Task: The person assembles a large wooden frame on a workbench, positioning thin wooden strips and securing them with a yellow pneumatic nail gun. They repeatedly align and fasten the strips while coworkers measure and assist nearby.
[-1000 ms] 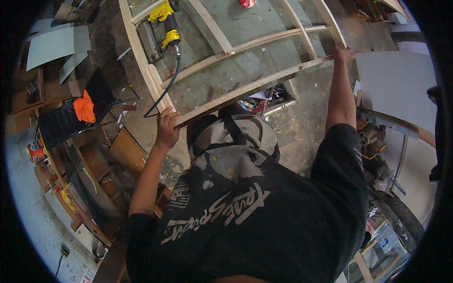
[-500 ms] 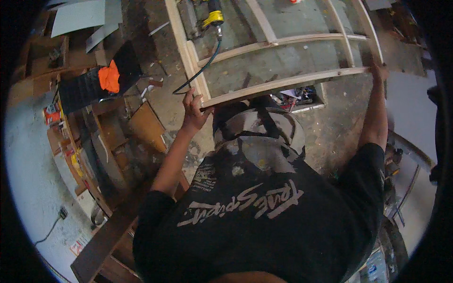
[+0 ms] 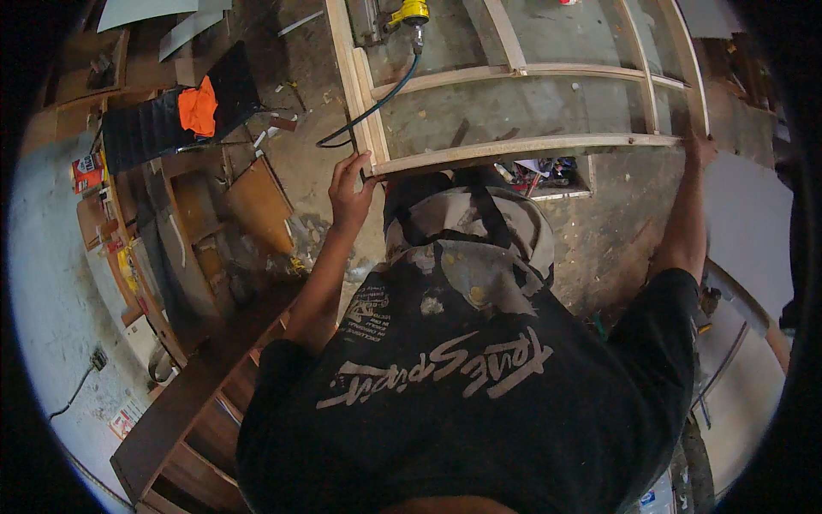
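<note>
A wooden frame (image 3: 514, 152) of pale strips, with crossbars and a greenish-grey surface visible between them, lies across the top of the view. My left hand (image 3: 349, 190) grips its near left corner, fingers bent over the edge. At the near right corner, my right hand (image 3: 700, 152) is closed around the frame, its fingers partly hidden. Inside the far left part of the frame rests a yellow air tool (image 3: 411, 13), cut off by the upper edge. From it a dark air hose (image 3: 377, 107) curves over the left strip.
Under the frame's near edge sits a box (image 3: 556, 178) of mixed small items. To the left are an orange cloth (image 3: 198, 107) on a black seat (image 3: 141, 128), open wooden shelving (image 3: 193, 231) and a dark board (image 3: 184, 411). Pale sheets (image 3: 745, 231) stand at right.
The frame, the air tool and both hands sit slightly farther right in view, the left corner also a little higher. Both hands keep their hold on the frame.
</note>
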Action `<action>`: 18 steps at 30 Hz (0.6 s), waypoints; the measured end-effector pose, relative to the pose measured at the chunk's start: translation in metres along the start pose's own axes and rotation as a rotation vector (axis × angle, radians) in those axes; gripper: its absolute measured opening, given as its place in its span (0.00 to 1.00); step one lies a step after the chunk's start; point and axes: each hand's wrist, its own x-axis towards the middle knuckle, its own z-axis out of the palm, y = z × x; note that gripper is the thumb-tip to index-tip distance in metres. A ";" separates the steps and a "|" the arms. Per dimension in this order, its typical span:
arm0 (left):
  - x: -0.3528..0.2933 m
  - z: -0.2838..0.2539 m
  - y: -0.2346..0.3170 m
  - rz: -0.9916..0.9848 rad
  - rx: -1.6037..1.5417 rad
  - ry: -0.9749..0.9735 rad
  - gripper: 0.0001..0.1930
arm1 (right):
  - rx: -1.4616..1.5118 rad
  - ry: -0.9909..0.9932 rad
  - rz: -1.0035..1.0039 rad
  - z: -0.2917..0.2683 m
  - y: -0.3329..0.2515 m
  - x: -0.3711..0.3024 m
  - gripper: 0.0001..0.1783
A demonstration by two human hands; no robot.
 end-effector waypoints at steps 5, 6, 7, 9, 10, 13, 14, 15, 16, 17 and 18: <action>-0.001 0.000 0.003 -0.035 0.011 0.022 0.30 | 0.035 0.037 0.112 -0.014 -0.010 -0.008 0.51; -0.001 0.001 0.003 -0.036 0.015 0.023 0.31 | 0.038 0.050 0.113 -0.017 -0.012 -0.011 0.51; -0.001 0.001 0.003 -0.031 0.025 0.025 0.31 | 0.122 0.042 0.104 -0.019 -0.013 -0.013 0.51; -0.001 0.002 0.001 -0.010 0.020 0.034 0.32 | 0.283 0.035 0.086 -0.024 -0.013 -0.018 0.51; -0.001 0.002 0.000 -0.015 0.031 0.026 0.30 | 0.306 -0.004 0.088 -0.027 -0.013 -0.020 0.49; -0.003 -0.001 -0.002 -0.010 0.029 -0.003 0.25 | 0.530 -0.121 0.100 -0.032 -0.010 -0.029 0.43; -0.004 -0.002 -0.002 -0.009 0.023 -0.026 0.23 | 0.707 -0.149 0.109 -0.034 -0.009 -0.034 0.40; -0.004 -0.002 -0.002 -0.010 0.006 -0.053 0.20 | 0.880 -0.177 0.087 -0.041 -0.003 -0.038 0.37; -0.005 -0.002 -0.001 -0.029 0.022 -0.058 0.18 | 0.904 -0.148 -0.002 -0.040 -0.006 -0.041 0.31; -0.006 -0.001 0.000 -0.042 0.027 -0.070 0.15 | 1.024 -0.144 0.095 -0.041 -0.002 -0.050 0.33; -0.006 -0.001 0.001 -0.038 0.061 -0.079 0.15 | 1.126 -0.299 0.075 -0.049 0.000 -0.048 0.40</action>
